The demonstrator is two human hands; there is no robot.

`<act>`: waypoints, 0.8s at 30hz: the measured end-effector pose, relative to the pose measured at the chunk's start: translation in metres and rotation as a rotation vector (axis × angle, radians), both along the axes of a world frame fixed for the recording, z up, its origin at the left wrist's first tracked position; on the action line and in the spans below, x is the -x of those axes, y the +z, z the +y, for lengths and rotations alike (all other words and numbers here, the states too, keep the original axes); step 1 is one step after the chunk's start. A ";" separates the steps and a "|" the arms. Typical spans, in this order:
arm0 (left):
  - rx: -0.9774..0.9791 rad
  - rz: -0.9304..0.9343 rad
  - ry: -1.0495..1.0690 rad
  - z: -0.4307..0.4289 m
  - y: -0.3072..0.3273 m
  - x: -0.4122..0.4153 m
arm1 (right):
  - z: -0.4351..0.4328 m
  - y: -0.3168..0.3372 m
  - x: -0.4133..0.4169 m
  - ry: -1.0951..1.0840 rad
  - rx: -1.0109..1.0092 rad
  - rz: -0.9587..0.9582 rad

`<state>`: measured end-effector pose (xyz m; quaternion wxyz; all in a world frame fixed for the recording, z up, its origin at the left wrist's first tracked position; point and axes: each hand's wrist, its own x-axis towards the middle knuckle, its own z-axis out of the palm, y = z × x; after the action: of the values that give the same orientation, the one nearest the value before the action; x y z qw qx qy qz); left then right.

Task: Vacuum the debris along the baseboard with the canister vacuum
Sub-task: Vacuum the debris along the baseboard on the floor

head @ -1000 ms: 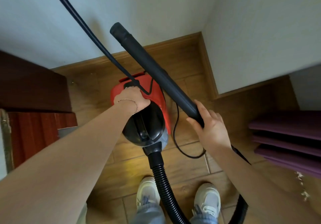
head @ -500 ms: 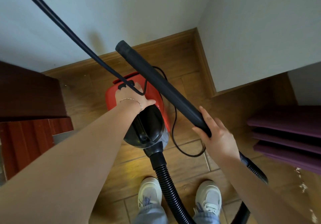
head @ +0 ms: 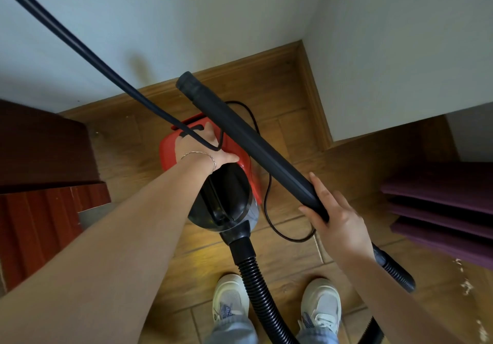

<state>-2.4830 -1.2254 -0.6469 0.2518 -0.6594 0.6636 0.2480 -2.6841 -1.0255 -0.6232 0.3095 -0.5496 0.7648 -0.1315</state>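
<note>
Two bare hands work one canister vacuum (head: 221,197) that sits on the wooden floor (head: 293,135), near the corner where two baseboards meet. At the far left stand one dark brown panel (head: 40,141) and one red-brown ribbed piece (head: 40,223) below it. One black power cord (head: 80,47) runs from the upper left corner down to the red rear of the vacuum, then loops on the floor beside the body. The left hand (head: 202,151) lies on that red rear by the cord, a thin bracelet (head: 198,155) on the wrist; its fingers reach over the far side and are mostly hidden, so I cannot tell whether they are clamped on anything. One ribbed hose (head: 256,285) leaves the black front of the vacuum and passes between two pale sneakers (head: 230,301). One black wand (head: 248,141) slants across above the vacuum, its open end up toward the back baseboard (head: 226,69). The right hand (head: 338,226) is closed around the wand's lower end, thumb on one side and fingers wrapped over the other. Pale debris (head: 465,285) is scattered on the floor at the right edge, just below three stacked purple mats (head: 440,205).
</note>
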 end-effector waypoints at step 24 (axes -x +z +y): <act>0.207 0.100 0.038 0.031 0.009 -0.001 | 0.020 0.015 0.018 -0.029 -0.105 0.087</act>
<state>-2.4824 -1.1940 -0.6377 0.1442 -0.6811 0.6849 0.2152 -2.7017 -1.0056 -0.6080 0.3022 -0.5268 0.7912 -0.0716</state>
